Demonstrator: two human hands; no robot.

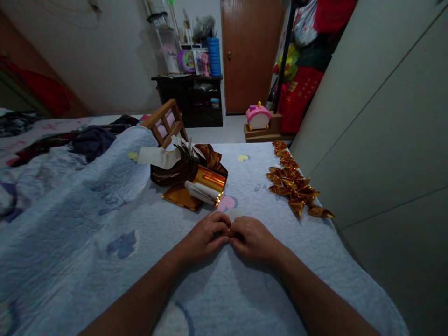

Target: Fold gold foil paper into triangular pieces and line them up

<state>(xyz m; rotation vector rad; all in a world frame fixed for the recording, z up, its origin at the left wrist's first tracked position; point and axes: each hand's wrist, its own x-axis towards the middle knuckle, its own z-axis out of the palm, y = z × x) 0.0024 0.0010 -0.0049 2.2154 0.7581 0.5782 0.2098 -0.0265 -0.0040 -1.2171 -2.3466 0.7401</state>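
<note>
My left hand point(210, 233) and my right hand point(251, 237) meet above the light blue quilt point(140, 270), fingers pinched together. Between the fingertips a sliver of gold foil paper point(229, 229) shows; most of it is hidden by the hands. Just beyond them lies a loose stack of gold foil paper sheets point(210, 179), some curled, with white backs turned up. To the right, several folded gold foil pieces point(289, 182) with pointed ends lie in a heap along the quilt's edge.
A wooden chair back point(167, 122) stands behind the stack at left. Dark clothes point(93, 142) lie on the far left. A pale cabinet point(395, 163) rises close on the right. At the back are a dark shelf point(191, 100), a door point(250, 56) and a pink toy point(258, 115).
</note>
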